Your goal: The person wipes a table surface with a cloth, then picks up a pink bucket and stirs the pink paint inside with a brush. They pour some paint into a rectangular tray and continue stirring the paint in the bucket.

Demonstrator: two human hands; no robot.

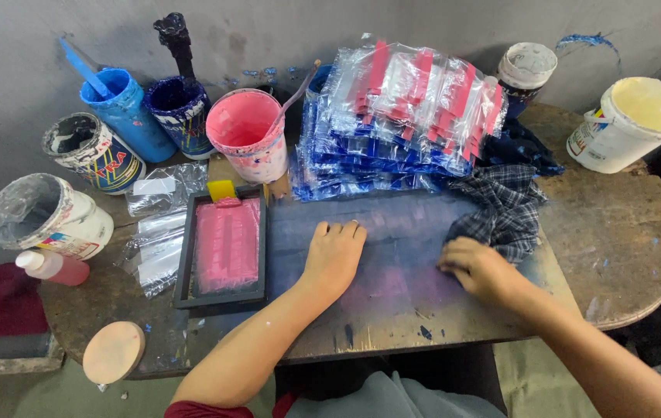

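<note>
On the stained blue-grey board (392,255), left hand (333,251) lies flat, fingers together and pointing away, holding nothing. Right hand (479,268) is curled on the near edge of the checked rag (501,207); can't tell if it's pinched or just touched. Rag runs up and away from that hand toward the stack of plastic bags (400,116). Pink-inked screen frame (224,246) sits just left of the left hand, long axis running away from the person; right hand is well apart from it.
</note>
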